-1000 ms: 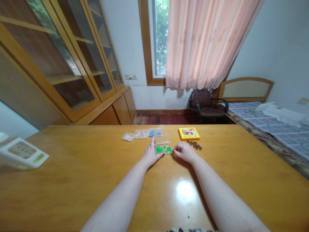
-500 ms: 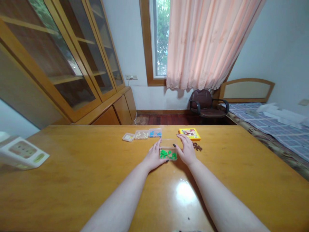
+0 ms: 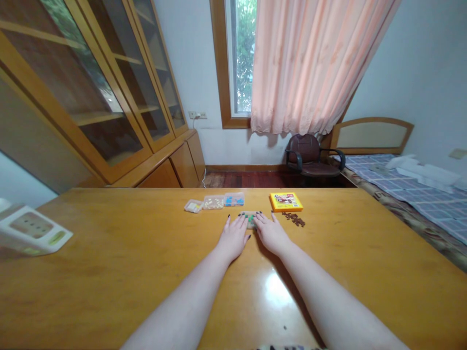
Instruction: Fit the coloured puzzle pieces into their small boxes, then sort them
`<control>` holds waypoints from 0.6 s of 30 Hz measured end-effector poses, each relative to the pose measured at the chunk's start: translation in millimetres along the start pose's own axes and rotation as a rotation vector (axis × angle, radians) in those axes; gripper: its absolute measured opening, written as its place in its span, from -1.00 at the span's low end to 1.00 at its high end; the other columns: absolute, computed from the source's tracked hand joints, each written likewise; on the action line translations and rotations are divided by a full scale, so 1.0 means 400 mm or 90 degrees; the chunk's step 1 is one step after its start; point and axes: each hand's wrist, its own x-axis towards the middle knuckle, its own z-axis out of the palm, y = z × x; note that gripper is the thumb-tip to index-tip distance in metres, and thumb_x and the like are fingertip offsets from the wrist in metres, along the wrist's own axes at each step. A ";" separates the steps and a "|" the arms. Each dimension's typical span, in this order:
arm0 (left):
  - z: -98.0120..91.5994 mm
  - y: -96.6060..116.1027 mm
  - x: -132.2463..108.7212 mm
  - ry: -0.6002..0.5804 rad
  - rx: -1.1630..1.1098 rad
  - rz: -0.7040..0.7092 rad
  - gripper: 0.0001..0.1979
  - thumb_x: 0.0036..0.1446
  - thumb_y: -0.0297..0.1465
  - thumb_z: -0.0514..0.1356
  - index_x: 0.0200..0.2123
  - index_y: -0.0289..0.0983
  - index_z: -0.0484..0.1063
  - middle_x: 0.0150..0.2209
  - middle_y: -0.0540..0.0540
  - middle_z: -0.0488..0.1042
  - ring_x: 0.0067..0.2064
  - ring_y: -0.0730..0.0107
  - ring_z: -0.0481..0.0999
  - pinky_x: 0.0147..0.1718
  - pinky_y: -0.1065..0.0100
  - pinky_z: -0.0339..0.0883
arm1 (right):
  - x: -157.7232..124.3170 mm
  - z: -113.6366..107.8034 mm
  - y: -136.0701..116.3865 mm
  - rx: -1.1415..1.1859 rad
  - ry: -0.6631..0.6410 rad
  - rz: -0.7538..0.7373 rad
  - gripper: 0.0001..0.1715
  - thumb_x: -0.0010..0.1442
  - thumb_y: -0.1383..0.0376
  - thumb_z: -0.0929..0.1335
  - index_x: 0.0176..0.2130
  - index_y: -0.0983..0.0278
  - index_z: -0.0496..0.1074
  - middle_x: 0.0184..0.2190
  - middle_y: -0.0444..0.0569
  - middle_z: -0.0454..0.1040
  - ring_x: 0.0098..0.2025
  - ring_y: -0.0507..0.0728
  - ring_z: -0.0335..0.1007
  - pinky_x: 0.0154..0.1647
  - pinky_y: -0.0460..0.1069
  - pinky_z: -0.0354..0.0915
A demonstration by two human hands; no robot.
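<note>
A small clear plastic box (image 3: 250,220) of green pieces lies on the wooden table with its lid down. My left hand (image 3: 234,237) rests on the left part of the lid, fingers stretched forward and thumb out to the side. On the box's right part lies my right hand (image 3: 270,233), its fingers also extended and flat. Neither hand is closed around anything. Both hands cover much of the box. Just beyond my right hand, a loose pile of small brown pieces (image 3: 294,219) sits in front of a yellow box (image 3: 286,201).
Behind my left hand stand clear boxes, one with blue pieces (image 3: 234,200), one with cream pieces (image 3: 213,202), plus a smaller container (image 3: 193,206). A white device (image 3: 34,230) sits at the table's left. Past the far edge are a chair (image 3: 310,158) and a bed (image 3: 401,170).
The lid, raised behind the green pieces before, is now down over them. My hands have moved from the box's sides onto its top.
</note>
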 end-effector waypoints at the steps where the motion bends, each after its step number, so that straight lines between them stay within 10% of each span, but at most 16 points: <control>1: 0.004 0.007 -0.002 -0.009 0.006 -0.004 -0.45 0.04 -0.46 0.15 0.15 -0.22 0.20 0.21 -0.22 0.18 0.25 0.09 0.09 0.25 -0.03 -0.39 | -0.001 0.002 -0.010 -0.015 -0.013 0.018 -0.48 0.22 0.37 0.16 0.17 0.31 0.22 0.21 0.16 0.15 0.25 0.24 0.01 0.25 0.31 -0.25; 12: 0.014 -0.008 0.013 -0.073 0.022 0.012 -0.40 0.10 -0.46 -0.03 0.25 -0.23 0.02 0.30 -0.12 -0.02 0.31 0.25 -0.06 0.26 0.08 -0.23 | 0.011 0.024 -0.054 -0.107 -0.007 0.116 -0.39 0.23 0.24 0.16 0.19 0.52 0.15 0.21 0.32 0.11 0.26 0.33 -0.06 0.25 0.28 -0.36; 18: 0.020 -0.028 0.024 0.102 -0.017 -0.036 -0.56 0.07 -0.51 -0.02 0.07 -0.31 0.25 0.10 -0.21 0.29 0.13 0.23 0.25 0.12 0.18 0.11 | 0.043 0.024 -0.012 -0.150 0.051 0.146 -0.35 0.20 0.10 0.22 0.10 0.55 0.22 0.16 0.40 0.16 0.23 0.35 -0.02 0.24 0.26 -0.37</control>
